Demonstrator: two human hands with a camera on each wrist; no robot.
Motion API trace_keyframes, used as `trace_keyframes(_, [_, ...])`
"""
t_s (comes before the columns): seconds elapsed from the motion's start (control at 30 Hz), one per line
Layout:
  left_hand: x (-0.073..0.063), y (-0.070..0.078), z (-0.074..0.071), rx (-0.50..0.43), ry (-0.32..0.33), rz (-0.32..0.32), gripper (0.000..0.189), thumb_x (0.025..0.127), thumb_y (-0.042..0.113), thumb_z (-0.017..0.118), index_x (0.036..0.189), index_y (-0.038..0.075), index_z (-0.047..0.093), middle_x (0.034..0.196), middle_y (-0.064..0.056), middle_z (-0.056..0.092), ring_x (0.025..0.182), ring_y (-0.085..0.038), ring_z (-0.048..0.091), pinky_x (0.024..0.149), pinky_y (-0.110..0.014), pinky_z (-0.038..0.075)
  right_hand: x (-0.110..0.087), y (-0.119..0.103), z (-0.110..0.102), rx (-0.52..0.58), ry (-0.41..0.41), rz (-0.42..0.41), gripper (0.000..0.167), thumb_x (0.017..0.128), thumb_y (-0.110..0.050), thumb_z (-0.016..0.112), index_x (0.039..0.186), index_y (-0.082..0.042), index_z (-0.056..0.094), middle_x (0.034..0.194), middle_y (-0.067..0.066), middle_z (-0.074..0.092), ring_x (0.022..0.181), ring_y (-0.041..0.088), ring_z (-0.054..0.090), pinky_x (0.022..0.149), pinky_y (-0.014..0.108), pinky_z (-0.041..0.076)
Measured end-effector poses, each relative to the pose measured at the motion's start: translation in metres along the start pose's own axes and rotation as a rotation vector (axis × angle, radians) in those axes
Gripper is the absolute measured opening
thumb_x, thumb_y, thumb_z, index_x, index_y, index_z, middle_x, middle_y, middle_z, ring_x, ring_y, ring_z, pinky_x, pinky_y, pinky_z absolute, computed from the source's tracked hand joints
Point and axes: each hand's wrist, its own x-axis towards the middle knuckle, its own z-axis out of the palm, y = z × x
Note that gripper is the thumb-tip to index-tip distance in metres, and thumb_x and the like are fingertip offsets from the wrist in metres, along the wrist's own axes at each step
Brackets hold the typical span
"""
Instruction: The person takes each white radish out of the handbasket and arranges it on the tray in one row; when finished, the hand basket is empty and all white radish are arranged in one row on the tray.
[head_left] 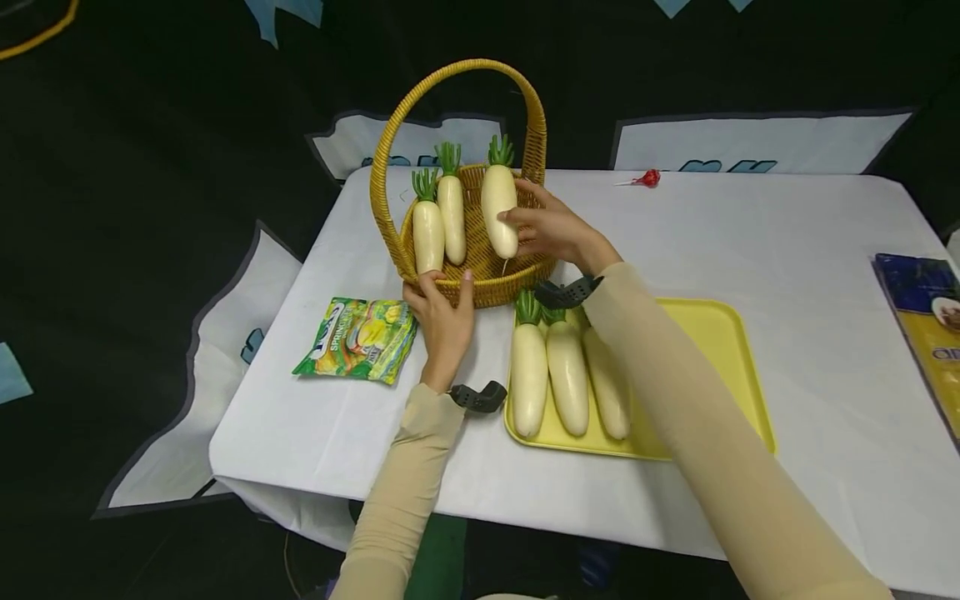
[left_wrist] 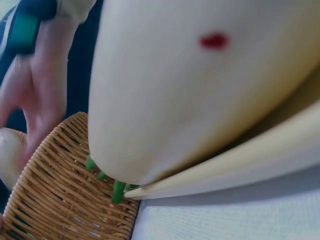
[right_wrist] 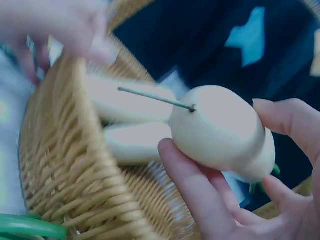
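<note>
Beige sleeves (head_left: 405, 467) come in from the bottom edge of the frame. Nearest, at lower centre, three white radishes (head_left: 567, 379) lie side by side on a yellow tray (head_left: 712, 342), leaves toward the top, the right sleeve crossing over the tray. Left of centre, a green-and-yellow packet (head_left: 363, 340) lies just beside the left hand (head_left: 444, 325), which grips the near rim of a wicker basket (head_left: 491, 292), thumb inside and fingers outside. Above centre, the right hand (head_left: 555, 227) holds one white radish (head_left: 498, 204) between thumb and fingers, leaves up, over the right part of the basket. Two more radishes (head_left: 450, 212) lean inside the basket's left part. Farther off, at upper right, a red lollipop (head_left: 649, 178) lies near the table's far edge, before a black backdrop (head_left: 585, 67).
</note>
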Motion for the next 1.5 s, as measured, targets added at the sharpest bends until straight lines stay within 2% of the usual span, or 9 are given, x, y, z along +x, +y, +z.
trace_keyframes(0.2, [-0.002, 0.000, 0.001, -0.013, -0.015, -0.003, 0.050, 0.086, 0.057, 0.046, 0.107, 0.013, 0.036, 0.140, -0.024, 0.009, 0.125, -0.040, 0.024, 0.095, -0.050, 0.034, -0.056, -0.010, -0.020, 0.153, 0.008, -0.095, 0.067, 0.087, -0.013, 0.058, 0.139, -0.037, 0.023, 0.119, 0.011, 0.043, 0.080, 0.016, 0.061, 0.068, 0.033, 0.052])
trace_keyframes(0.37, [-0.001, 0.000, -0.001, -0.022, -0.011, -0.001, 0.049, 0.086, 0.056, 0.045, 0.107, 0.013, 0.035, 0.138, -0.023, 0.010, 0.123, -0.039, 0.025, 0.092, -0.050, 0.035, -0.103, -0.002, -0.046, 0.167, 0.016, -0.173, 0.066, 0.089, -0.010, 0.055, 0.141, -0.032, 0.021, 0.110, 0.008, 0.052, 0.079, 0.016, 0.065, 0.067, 0.033, 0.052])
trace_keyframes(0.53, [0.000, 0.000, 0.000, -0.020, -0.016, 0.022, 0.052, 0.086, 0.057, 0.044, 0.108, 0.011, 0.035, 0.137, -0.024, 0.011, 0.123, -0.040, 0.026, 0.095, -0.050, 0.032, -0.140, 0.021, -0.069, -0.015, 0.088, -0.111, 0.071, 0.089, -0.013, 0.057, 0.143, -0.029, 0.014, 0.097, 0.000, 0.061, 0.081, 0.010, 0.064, 0.065, 0.030, 0.053])
trace_keyframes(0.7, [0.000, -0.001, 0.000, -0.014, -0.021, 0.016, 0.051, 0.086, 0.057, 0.044, 0.107, 0.012, 0.034, 0.140, -0.026, 0.007, 0.126, -0.041, 0.022, 0.096, -0.050, 0.032, -0.170, 0.051, -0.082, -0.239, 0.081, 0.011, 0.075, 0.089, -0.023, 0.057, 0.145, -0.030, 0.007, 0.102, -0.003, 0.058, 0.089, 0.008, 0.061, 0.074, 0.033, 0.051])
trace_keyframes(0.83, [0.000, -0.001, 0.000, -0.013, -0.016, 0.024, 0.051, 0.086, 0.057, 0.044, 0.107, 0.011, 0.034, 0.140, -0.025, 0.006, 0.127, -0.040, 0.022, 0.097, -0.049, 0.031, -0.186, 0.074, -0.086, -0.342, 0.066, 0.072, 0.079, 0.087, -0.027, 0.060, 0.145, -0.030, 0.006, 0.104, 0.003, 0.056, 0.084, 0.009, 0.060, 0.071, 0.036, 0.051])
trace_keyframes(1.0, [0.000, -0.001, 0.001, -0.016, -0.009, 0.030, 0.051, 0.086, 0.056, 0.044, 0.108, 0.011, 0.034, 0.140, -0.025, 0.007, 0.126, -0.040, 0.022, 0.098, -0.048, 0.030, -0.200, 0.094, -0.085, -0.380, 0.048, 0.121, 0.082, 0.086, -0.027, 0.062, 0.145, -0.027, 0.006, 0.102, 0.011, 0.054, 0.080, 0.013, 0.060, 0.068, 0.036, 0.051])
trace_keyframes(1.07, [0.000, -0.001, 0.000, -0.017, -0.005, 0.027, 0.051, 0.086, 0.056, 0.045, 0.108, 0.011, 0.034, 0.139, -0.024, 0.008, 0.126, -0.039, 0.023, 0.099, -0.048, 0.029, -0.204, 0.097, -0.085, -0.382, 0.040, 0.138, 0.084, 0.085, -0.026, 0.063, 0.146, -0.026, 0.005, 0.108, 0.015, 0.052, 0.083, 0.012, 0.059, 0.069, 0.035, 0.051])
trace_keyframes(1.23, [0.000, -0.002, 0.000, -0.022, -0.005, 0.023, 0.051, 0.087, 0.055, 0.045, 0.108, 0.011, 0.034, 0.138, -0.024, 0.009, 0.124, -0.039, 0.023, 0.098, -0.049, 0.029, -0.208, 0.102, -0.084, -0.427, 0.029, 0.146, 0.086, 0.083, -0.027, 0.065, 0.146, -0.025, 0.006, 0.108, 0.018, 0.049, 0.080, 0.012, 0.057, 0.067, 0.035, 0.050])
trace_keyframes(1.5, [0.001, -0.002, 0.001, -0.018, -0.008, 0.033, 0.051, 0.087, 0.055, 0.046, 0.108, 0.010, 0.034, 0.135, -0.024, 0.013, 0.121, -0.038, 0.026, 0.096, -0.049, 0.030, -0.214, 0.104, -0.078, -0.581, 0.028, 0.128, 0.079, 0.081, -0.035, 0.066, 0.144, -0.026, 0.017, 0.104, 0.018, 0.053, 0.083, 0.019, 0.060, 0.065, 0.034, 0.050])
